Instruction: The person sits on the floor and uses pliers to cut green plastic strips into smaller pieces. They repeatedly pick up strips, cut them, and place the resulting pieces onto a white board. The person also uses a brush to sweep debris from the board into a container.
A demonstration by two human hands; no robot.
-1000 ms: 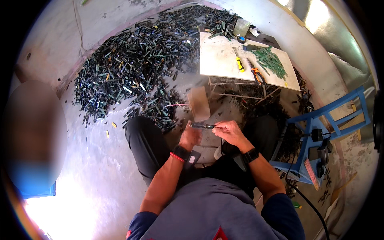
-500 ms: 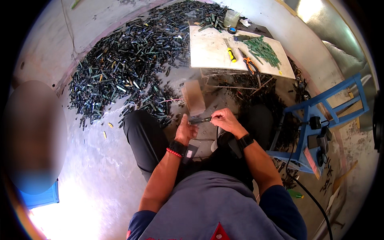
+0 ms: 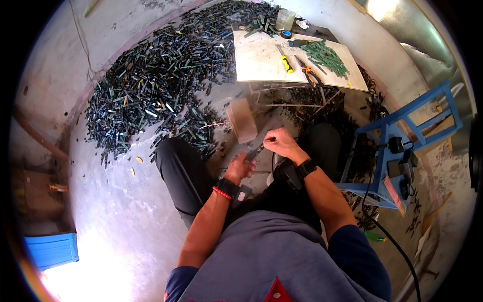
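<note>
In front of my lap both hands meet at a small dark, narrow strip (image 3: 254, 152), slightly blurred. My left hand (image 3: 240, 167) is closed on its lower end, thumb pointing away from me. My right hand (image 3: 283, 144) pinches at the upper end, with the fingertips together. Whether the right fingers grip the strip itself or a small part on it, I cannot make out. Just beyond the hands, a brown cardboard box (image 3: 243, 121) stands on the floor.
A large heap of dark strips (image 3: 146, 95) covers the floor ahead and left. The low table's pale board (image 3: 256, 58) carries a yellow screwdriver (image 3: 287, 64), orange-handled pliers (image 3: 312, 76) and green strips (image 3: 329, 58). A blue chair (image 3: 387, 171) with black adapters and a cable stands right.
The strip has tilted more steeply, its left end now nearer me. My left hand has turned and come slightly closer; the right is a little farther away. A person at far left is gone from view.
</note>
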